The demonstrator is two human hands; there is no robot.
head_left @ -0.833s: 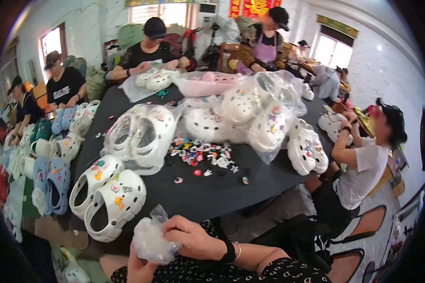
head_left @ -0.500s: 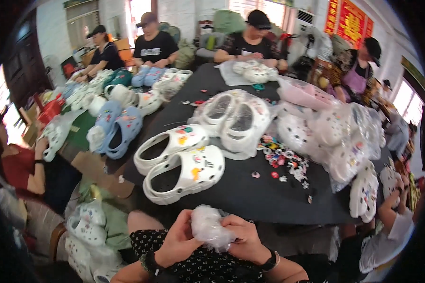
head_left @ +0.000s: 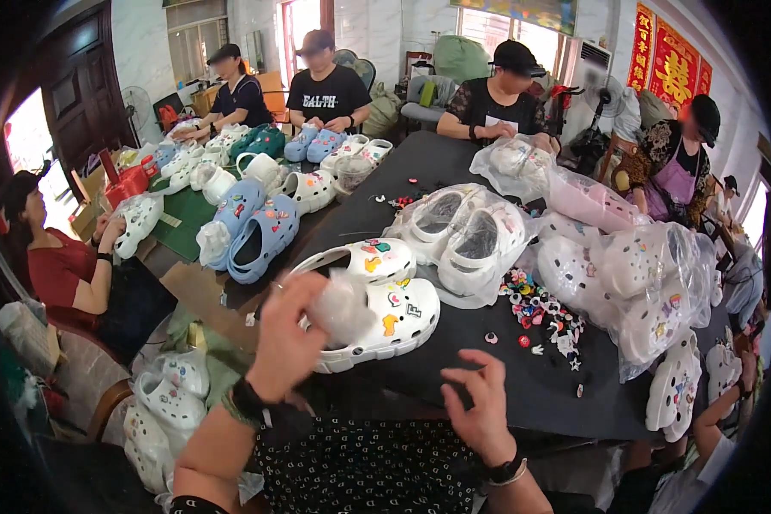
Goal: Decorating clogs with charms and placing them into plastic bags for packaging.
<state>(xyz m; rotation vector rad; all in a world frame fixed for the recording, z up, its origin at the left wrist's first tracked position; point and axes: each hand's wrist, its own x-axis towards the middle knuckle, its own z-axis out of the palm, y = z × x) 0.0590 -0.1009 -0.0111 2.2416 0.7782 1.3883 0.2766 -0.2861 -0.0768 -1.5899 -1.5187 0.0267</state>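
A wad of crumpled clear plastic is in the fingers of my left hand, held over the openings of two white clogs. My right hand, nearer the table's front edge, is empty with its fingers apart. The nearer white clog has colourful charms on its toe and is partly hidden by the wad and my left hand. Just behind it lies the other white clog, also with charms. A pair of white clogs in a clear bag rests beyond them to the right.
Loose shoe charms are scattered on the black table. Bagged clogs are piled at the right. Blue clogs stand on the left table, and bagged white clogs lie low at the left. Several co-workers sit around.
My left hand has carried the plastic wad up and left from my lap to the white clogs. My right hand has let go of it and opened. The view has shifted slightly.
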